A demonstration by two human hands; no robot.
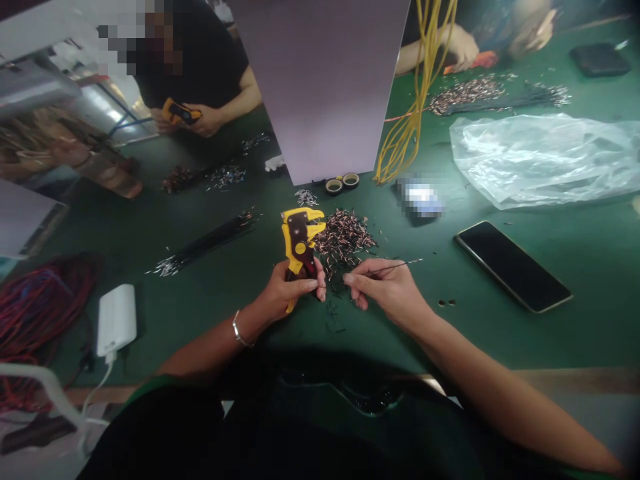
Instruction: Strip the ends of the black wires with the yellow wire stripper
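My left hand [289,288] is wrapped round the handles of a yellow and black wire stripper [299,241], whose jaws point up and to the right. To its right, my right hand [383,285] pinches a thin black wire [407,263] that sticks out past the knuckles towards the right. The wire's other end is hidden by the fingers. Just beyond both hands lies a heap of short wire offcuts [346,235] with coppery ends. A few black scraps [334,313] are scattered on the green table between the hands.
A bundle of black wires [210,243] lies on the left, near a white power bank [117,320] and red-blue wire coils [40,313]. On the right are a phone [513,267] and a plastic bag [545,160]. A pale panel [330,87] stands ahead; co-workers' hands are beyond.
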